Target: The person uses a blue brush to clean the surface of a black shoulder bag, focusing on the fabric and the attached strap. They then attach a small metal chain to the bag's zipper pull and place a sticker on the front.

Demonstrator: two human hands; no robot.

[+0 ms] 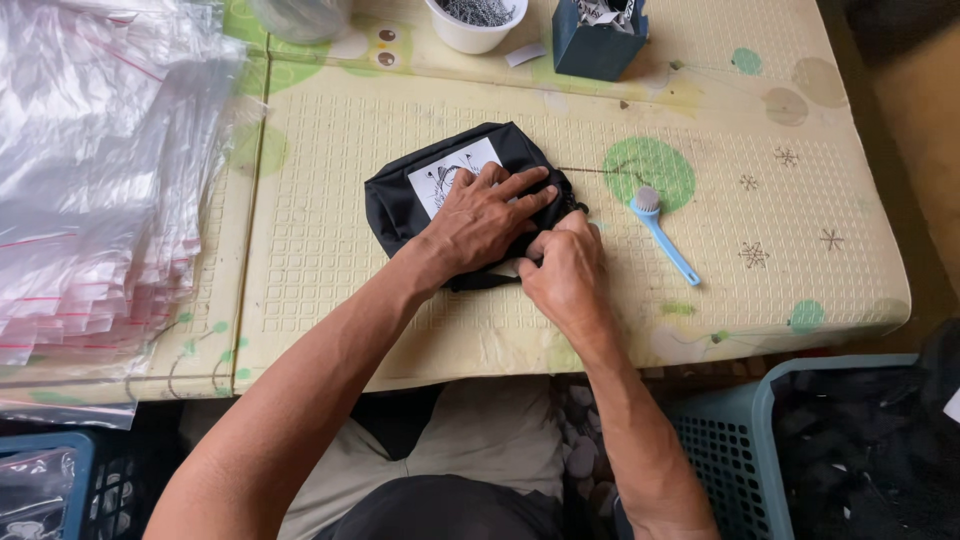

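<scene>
we see a black pouch [400, 200] lying near the middle of the table [420, 330], on a cream foam mat with green spots. a white patch [445, 172] with a dark drawing sits on the pouch's top face.

our left hand [480, 215] lies flat on the pouch, fingers spread and stretched toward the right, pressing it down and half covering the patch. it grips nothing; it only rests open on the fabric.

our right hand [565, 265] sits at the pouch's lower right edge, just beside the left hand and touching it. its fingers are curled in and pinched on the pouch's edge there; what exactly lies between the fingertips we cannot tell.

a blue brush [662, 232] with a round grey head lies on the mat just right of the hands, apart from the pouch.

at the far edge of the table stand a white cup [470, 35] of small metal bits and a dark blue box [590, 45]. a thick stack of clear bags [90, 170] covers the left side. a blue basket [730, 440] holding black things stands low at the right, beside our knee, and another basket [60, 480] shows at the lower left.
</scene>
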